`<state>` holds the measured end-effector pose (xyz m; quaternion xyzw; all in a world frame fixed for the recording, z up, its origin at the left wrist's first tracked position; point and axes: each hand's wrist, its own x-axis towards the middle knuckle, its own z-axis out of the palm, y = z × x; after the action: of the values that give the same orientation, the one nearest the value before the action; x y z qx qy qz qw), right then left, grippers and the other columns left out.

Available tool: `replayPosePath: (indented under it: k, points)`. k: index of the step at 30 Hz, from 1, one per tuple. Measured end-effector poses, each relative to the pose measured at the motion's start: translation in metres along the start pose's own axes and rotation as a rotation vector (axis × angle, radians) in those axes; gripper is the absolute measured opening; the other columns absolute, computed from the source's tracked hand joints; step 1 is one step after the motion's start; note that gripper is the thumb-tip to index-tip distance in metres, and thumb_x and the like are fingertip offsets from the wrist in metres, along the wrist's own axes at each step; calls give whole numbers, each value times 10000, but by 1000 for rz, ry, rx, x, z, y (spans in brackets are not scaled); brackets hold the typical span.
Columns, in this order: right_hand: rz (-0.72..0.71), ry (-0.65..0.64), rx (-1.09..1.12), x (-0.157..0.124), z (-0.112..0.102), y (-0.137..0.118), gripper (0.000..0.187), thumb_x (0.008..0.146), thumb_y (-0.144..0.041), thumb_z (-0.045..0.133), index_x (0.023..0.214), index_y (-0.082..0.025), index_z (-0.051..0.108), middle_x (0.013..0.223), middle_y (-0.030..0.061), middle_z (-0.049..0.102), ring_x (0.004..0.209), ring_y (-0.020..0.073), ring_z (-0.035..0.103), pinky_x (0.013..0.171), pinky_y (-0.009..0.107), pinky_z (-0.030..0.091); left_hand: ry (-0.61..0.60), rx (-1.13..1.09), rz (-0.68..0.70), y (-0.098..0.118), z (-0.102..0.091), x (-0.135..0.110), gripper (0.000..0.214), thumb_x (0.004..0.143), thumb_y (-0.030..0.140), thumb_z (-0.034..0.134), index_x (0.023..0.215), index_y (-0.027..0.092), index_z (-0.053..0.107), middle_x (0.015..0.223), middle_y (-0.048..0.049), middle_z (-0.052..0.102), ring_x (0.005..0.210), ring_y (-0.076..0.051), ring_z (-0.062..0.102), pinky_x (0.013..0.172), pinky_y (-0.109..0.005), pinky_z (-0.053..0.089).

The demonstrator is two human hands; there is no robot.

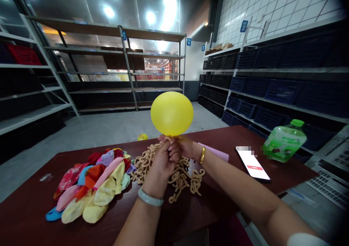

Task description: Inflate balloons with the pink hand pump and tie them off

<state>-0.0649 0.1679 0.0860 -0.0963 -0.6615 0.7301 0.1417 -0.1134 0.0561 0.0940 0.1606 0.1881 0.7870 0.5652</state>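
An inflated yellow balloon (171, 113) stands upright over the table, its neck down between my hands. My left hand (167, 157) is closed right below the balloon, with a bit of tan cord showing at its fingers. From the right, my right hand (187, 146) pinches at the balloon's neck; its fingertips are partly hidden behind the left hand. Around and beneath the hands lies a heap of tan, curly cords (147, 162). To the left, a pile of limp, colourful uninflated balloons (105, 187) rests on the dark red table (218, 202).
On the table's right side lie a phone (253, 164) with a lit screen and a green-capped bottle (286, 142). A pink cylinder (215, 152) sits behind my right wrist. Another yellow balloon (142, 137) shows beyond the far edge. Shelves with dark crates (283, 91) line the right wall.
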Motion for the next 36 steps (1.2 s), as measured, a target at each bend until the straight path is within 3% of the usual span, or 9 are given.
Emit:
replayPosePath:
  k: [5, 10, 13, 15, 18, 21, 24, 27, 36]
  points:
    - [76, -134, 47, 9, 4, 7, 202, 786, -354, 603, 872, -173, 620, 720, 22, 638, 622, 156, 605, 608, 307, 519, 15, -134, -85, 11, -6, -1, 158, 882, 121, 517, 746, 151, 442, 557, 75, 305, 390, -15, 302, 348, -119, 219]
    - [16, 3, 19, 0, -13, 5, 321, 698, -397, 750, 883, -154, 651, 644, -33, 580, 500, 76, 469, 482, 204, 373, 77, -64, -64, 16, -11, 1, 160, 853, 124, 546, 734, 153, 443, 567, 70, 328, 402, -17, 310, 365, -120, 230]
    - [-13, 104, 6, -5, -18, -1, 319, 707, -412, 745, 864, -145, 668, 558, -67, 498, 438, 50, 341, 427, 199, 264, 153, 131, 41, 11, -15, 6, 159, 794, 160, 615, 737, 159, 466, 562, 75, 327, 410, -30, 290, 375, -139, 198]
    - [-69, 165, -74, -7, -15, -3, 274, 740, -402, 713, 843, -151, 676, 567, -53, 514, 463, 67, 379, 462, 209, 310, 260, 332, 210, 6, -21, 11, 187, 780, 231, 639, 712, 167, 477, 545, 76, 331, 418, -46, 285, 394, -159, 201]
    - [-335, 314, -478, -13, -3, -1, 183, 811, -347, 639, 773, -171, 672, 673, 7, 601, 630, 136, 522, 631, 268, 429, 433, 765, 510, 2, -31, 18, 219, 801, 329, 622, 679, 167, 539, 572, 34, 457, 502, -91, 403, 476, -194, 304]
    - [-641, 404, -850, -20, 6, 4, 139, 862, -277, 584, 785, -187, 656, 837, 67, 631, 846, 202, 569, 809, 339, 452, 492, 1137, 666, 2, -38, 20, 213, 836, 329, 579, 693, 174, 609, 676, -20, 588, 644, -146, 517, 590, -229, 369]
    - [-802, 319, -903, -26, 6, 8, 135, 906, -253, 531, 872, -194, 648, 1026, 104, 603, 1015, 217, 554, 918, 363, 442, 496, 1265, 706, 1, -39, 20, 207, 857, 313, 550, 704, 190, 617, 681, -23, 612, 639, -161, 529, 598, -240, 360]
    - [-833, 255, -838, -31, -1, 9, 179, 946, -237, 459, 909, -204, 631, 1052, 98, 601, 1051, 200, 552, 947, 361, 443, 516, 1372, 749, -3, -37, 19, 171, 862, 281, 539, 746, 197, 633, 717, -32, 633, 653, -166, 534, 608, -242, 349]
    - [-791, 327, -764, -34, -22, 5, 37, 873, -222, 595, 854, -216, 626, 856, 35, 675, 820, 175, 617, 792, 304, 469, 435, 1487, 740, -19, -37, 20, 234, 891, 280, 489, 694, 197, 584, 671, -16, 572, 638, -153, 492, 608, -244, 316]
